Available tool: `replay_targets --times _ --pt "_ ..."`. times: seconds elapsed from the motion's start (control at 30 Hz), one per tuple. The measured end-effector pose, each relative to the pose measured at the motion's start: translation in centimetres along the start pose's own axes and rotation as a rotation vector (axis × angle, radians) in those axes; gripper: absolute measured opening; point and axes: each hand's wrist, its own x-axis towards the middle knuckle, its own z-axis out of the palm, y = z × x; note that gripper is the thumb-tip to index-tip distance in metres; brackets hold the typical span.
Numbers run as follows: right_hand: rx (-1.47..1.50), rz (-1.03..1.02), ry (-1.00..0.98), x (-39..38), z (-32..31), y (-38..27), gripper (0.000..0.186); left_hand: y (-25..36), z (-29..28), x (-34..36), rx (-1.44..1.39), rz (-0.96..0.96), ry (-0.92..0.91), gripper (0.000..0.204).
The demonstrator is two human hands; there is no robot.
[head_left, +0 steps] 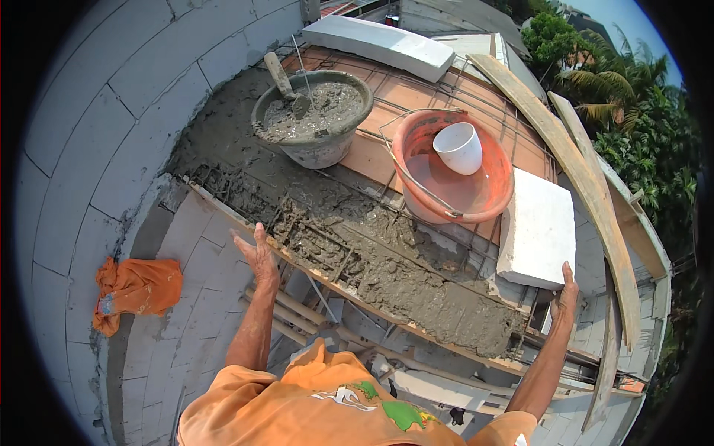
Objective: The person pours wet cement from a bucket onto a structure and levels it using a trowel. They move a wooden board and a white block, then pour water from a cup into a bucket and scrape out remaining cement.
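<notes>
My left hand (pixel 258 256) is held out with fingers spread and nothing in it, beside the wooden edge board (pixel 297 260) along the wet concrete (pixel 357 245). At the near corner of a white block (pixel 541 227), my right hand (pixel 565 301) has its fingers stretched upward; whether they press on the block is unclear. Next to that block stands an orange bucket (pixel 424 201) of cloudy water, with a white cup (pixel 459 149) inside. Farther left, a dark bucket (pixel 316 152) of wet mortar sits on the slab, a trowel (pixel 281 78) leaning in it.
Grey block walls (pixel 89 134) rise on the left, where an orange cloth (pixel 145 290) hangs. Steel bars (pixel 394 104) cross the reddish boards. Another white block (pixel 379 44) lies at the back. Long planks (pixel 573 163) run along the right edge, and bamboo poles (pixel 297 316) show below.
</notes>
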Motion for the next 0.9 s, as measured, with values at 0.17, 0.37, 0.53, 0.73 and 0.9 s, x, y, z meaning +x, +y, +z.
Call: replay_targets --times 0.17,0.37,0.53,0.73,0.9 --pt "0.032 -0.01 -0.022 -0.8 -0.9 -0.3 0.08 1.2 3.6 -1.1 -0.02 -0.126 0.049 0.099" --pt "0.038 -0.059 0.007 1.6 -1.2 1.0 0.075 -1.1 4.6 0.6 -0.031 -0.263 0.139 0.095" --pt "0.054 -0.073 0.033 0.6 -0.9 -0.1 0.077 -2.9 5.7 1.4 -0.02 -0.163 0.087 0.097" --pt "0.054 -0.057 -0.023 -0.1 0.6 -0.8 0.085 -1.6 5.1 0.8 0.019 -0.146 0.219 0.091" --pt "0.136 -0.055 -0.086 -0.5 -0.6 -0.4 0.074 -1.7 6.2 0.1 0.025 -0.149 0.241 0.068"
